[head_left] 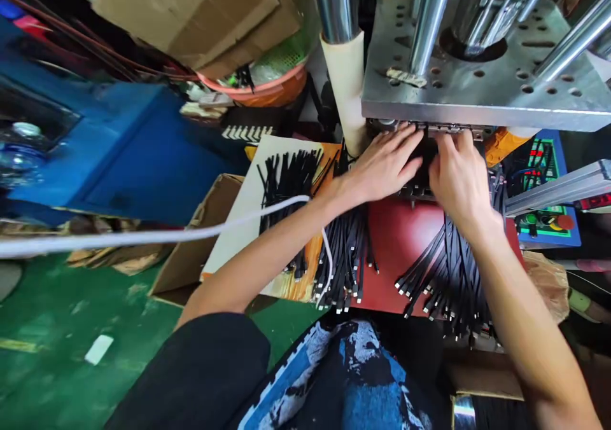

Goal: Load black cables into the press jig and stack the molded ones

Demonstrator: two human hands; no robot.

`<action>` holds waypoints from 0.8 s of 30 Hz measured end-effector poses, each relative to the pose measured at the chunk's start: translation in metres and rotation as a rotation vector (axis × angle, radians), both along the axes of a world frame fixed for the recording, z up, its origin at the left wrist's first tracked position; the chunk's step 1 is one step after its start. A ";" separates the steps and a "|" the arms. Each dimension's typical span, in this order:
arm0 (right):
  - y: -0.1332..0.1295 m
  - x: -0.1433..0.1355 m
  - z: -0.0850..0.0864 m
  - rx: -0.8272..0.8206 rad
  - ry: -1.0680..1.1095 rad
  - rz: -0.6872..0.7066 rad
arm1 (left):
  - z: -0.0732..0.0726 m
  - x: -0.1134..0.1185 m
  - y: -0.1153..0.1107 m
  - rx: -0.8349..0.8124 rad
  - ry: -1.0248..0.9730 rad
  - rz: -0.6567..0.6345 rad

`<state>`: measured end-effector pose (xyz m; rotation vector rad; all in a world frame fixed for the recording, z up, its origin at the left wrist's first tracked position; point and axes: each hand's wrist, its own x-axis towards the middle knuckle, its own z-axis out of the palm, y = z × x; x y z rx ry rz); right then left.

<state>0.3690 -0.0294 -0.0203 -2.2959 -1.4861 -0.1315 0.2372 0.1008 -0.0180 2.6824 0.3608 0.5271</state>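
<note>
Beneath the press's thick metal plate point(477, 113), both hands reach to a metal fixture point(456, 131) at its front edge. My left hand point(389, 163) lies with its fingers stretched towards the left part of the fixture, palm down. To the right, my right hand point(461, 175) has bent fingers at the fixture's edge; whatever is at its fingertips is too small to make out. Black cables with pale plugs point(346, 258) lie left of the red work surface point(396, 245). Another fan of black cables point(446, 277) spreads below my right hand.
More black cables point(286, 179) lie on a white board point(238, 226) at the left. A white cord point(210, 231) crosses above my left forearm. An orange basket point(272, 90) stands behind, and a control panel point(547, 188) with buttons at the right.
</note>
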 end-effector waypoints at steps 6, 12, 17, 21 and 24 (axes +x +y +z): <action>-0.110 -0.143 -0.050 -0.405 0.274 0.124 | 0.014 -0.171 -0.119 -0.820 0.176 0.104; -0.190 -0.153 -0.038 -0.432 1.044 0.264 | -0.031 -0.196 -0.184 -1.798 -0.004 0.304; -0.225 -0.165 -0.072 -0.353 1.451 -0.142 | -0.049 -0.172 -0.196 -1.677 -0.079 0.352; -0.220 -0.189 -0.104 -0.030 1.649 -0.388 | -0.049 -0.175 -0.189 -1.315 0.184 0.264; -0.230 -0.205 -0.092 -0.011 1.530 -0.204 | -0.053 -0.169 -0.187 -1.319 0.274 0.192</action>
